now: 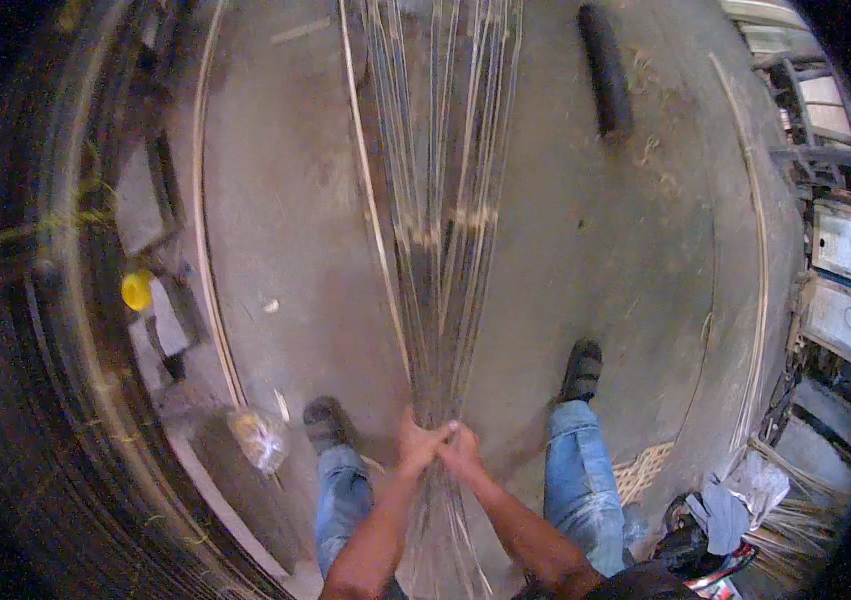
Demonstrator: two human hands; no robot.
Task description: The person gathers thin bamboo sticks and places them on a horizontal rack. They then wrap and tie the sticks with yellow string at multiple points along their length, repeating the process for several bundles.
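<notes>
A bundle of long, thin strips, which look like split bamboo or cane, runs along the floor from between my legs to the far edge of the view. It fans out on the far side and narrows toward me. My left hand and my right hand meet side by side around the narrow part, fingers closed on it. Behind my wrists the strips' near ends spread apart again, partly covered by my forearms. One pale, thicker strip lies along the bundle's left side.
Long poles are stacked at the left, beside a yellow round object and a clear plastic bag. A dark tube lies far right of the bundle. Cloths, a woven piece and framed panels are at right.
</notes>
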